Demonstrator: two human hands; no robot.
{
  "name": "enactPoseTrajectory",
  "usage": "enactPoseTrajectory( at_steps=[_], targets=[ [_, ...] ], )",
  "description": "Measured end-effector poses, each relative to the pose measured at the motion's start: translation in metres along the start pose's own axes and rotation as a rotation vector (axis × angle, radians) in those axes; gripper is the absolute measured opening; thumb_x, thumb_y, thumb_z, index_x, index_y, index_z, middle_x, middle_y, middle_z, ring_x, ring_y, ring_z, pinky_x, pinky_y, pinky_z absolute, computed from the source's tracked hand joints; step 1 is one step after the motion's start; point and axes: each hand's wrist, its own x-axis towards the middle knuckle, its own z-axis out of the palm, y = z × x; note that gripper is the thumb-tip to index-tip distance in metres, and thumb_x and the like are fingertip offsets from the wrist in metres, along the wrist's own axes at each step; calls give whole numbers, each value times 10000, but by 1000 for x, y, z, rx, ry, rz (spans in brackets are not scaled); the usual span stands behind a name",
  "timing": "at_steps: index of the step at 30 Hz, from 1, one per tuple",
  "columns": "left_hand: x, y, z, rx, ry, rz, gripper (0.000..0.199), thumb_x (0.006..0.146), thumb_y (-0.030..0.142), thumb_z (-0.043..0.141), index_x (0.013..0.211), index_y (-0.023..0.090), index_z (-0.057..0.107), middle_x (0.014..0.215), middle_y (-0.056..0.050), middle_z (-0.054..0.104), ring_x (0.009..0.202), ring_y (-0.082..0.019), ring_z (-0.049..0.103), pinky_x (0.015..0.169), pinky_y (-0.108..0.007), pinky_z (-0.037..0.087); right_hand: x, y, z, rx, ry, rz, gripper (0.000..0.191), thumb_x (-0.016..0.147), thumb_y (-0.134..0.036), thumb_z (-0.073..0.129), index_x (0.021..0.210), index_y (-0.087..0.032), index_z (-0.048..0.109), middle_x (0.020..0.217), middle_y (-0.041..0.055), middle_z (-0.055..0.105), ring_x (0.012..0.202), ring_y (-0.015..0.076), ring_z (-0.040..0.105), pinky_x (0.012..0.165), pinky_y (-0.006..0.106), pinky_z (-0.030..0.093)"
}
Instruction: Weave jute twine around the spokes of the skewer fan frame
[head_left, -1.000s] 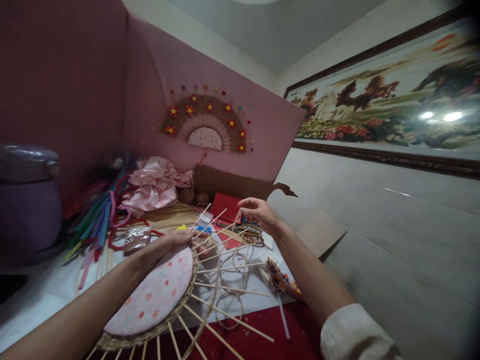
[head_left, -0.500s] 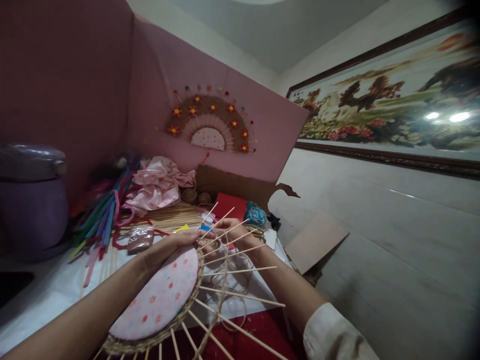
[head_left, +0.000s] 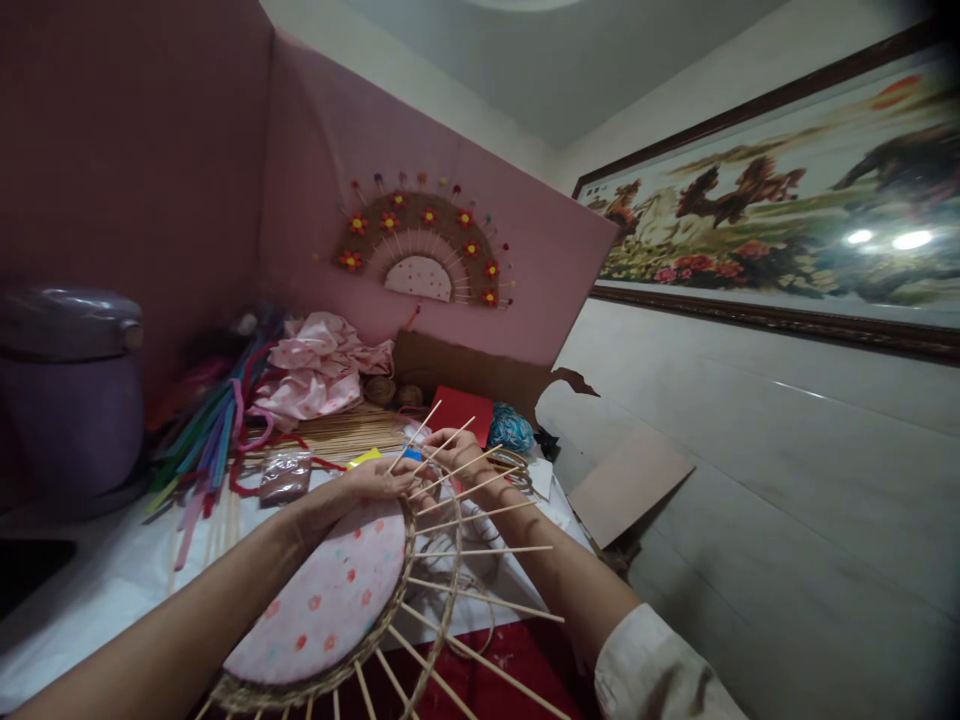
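A half-round panel (head_left: 322, 610) covered in white cloth with pinkish-red dots lies tilted below my arms. Braided twine edges its curve, and thin wooden sticks (head_left: 502, 601) fan out from that rim. My left hand (head_left: 369, 482) grips the panel's upper end, thumb and fingers closed near the first sticks. Just to the right, my right hand (head_left: 457, 456) pinches jute twine (head_left: 456, 565) among the upper sticks. The strand curves down across the other sticks, with loose loops behind them. Fingertips of both hands are partly hidden by sticks and twine.
On the pink board (head_left: 525, 270) hangs a finished-looking half-round piece with red flowers. Pipe cleaners (head_left: 217, 430), crumpled pink cloth (head_left: 315, 370), blue yarn (head_left: 511, 428) and red card (head_left: 461, 415) lie behind my hands. A purple flask (head_left: 71, 400) stands left; cardboard (head_left: 630, 490) leans right.
The panel and sticks have shifted slightly right and down in view. My right hand has moved a little up and left, still at the upper sticks. Both grips look the same.
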Motion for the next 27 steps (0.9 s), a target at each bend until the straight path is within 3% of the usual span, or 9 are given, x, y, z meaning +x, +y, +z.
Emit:
enactPoseTrajectory(
  at_steps=[5, 10, 16, 24, 27],
  targets=[
    [0, 3, 4, -53, -52, -14, 315, 695, 71, 561, 991, 137, 649, 865, -80, 692, 802, -186, 625, 756, -262, 430, -1, 1, 0, -71, 23, -41, 141, 484, -181, 742, 573, -148, 638, 516, -28, 579, 478, 87, 466, 477, 214, 351],
    [0, 2, 5, -57, -63, -6, 383, 662, 55, 556, 1027, 136, 638, 930, -80, 674, 909, -207, 592, 851, -295, 385, -4, -3, 0, -105, 12, -45, 148, 506, -222, 732, 600, -154, 640, 541, -23, 580, 469, 86, 459, 470, 222, 349],
    [3, 0, 1, -25, -68, 15, 334, 645, 71, 570, 960, 156, 644, 984, -89, 648, 739, -178, 599, 720, -301, 435, -4, -4, -1, -107, 3, -47, 160, 493, -211, 732, 601, -158, 626, 567, -23, 584, 507, 100, 481, 497, 234, 362],
    [3, -1, -1, 28, -70, 11, 327, 642, 107, 588, 964, 152, 628, 816, -70, 654, 702, -183, 594, 714, -305, 429, -2, -1, 0, -95, -26, -34, 152, 515, -214, 721, 610, -161, 616, 545, -34, 564, 478, 89, 453, 488, 236, 351],
    [3, -1, 0, 17, -65, 16, 317, 636, 105, 593, 946, 154, 636, 849, -70, 649, 715, -176, 587, 708, -292, 428, -2, -2, -1, -96, -34, -42, 154, 534, -231, 721, 627, -164, 619, 572, -27, 578, 493, 96, 468, 492, 238, 350]
  ],
)
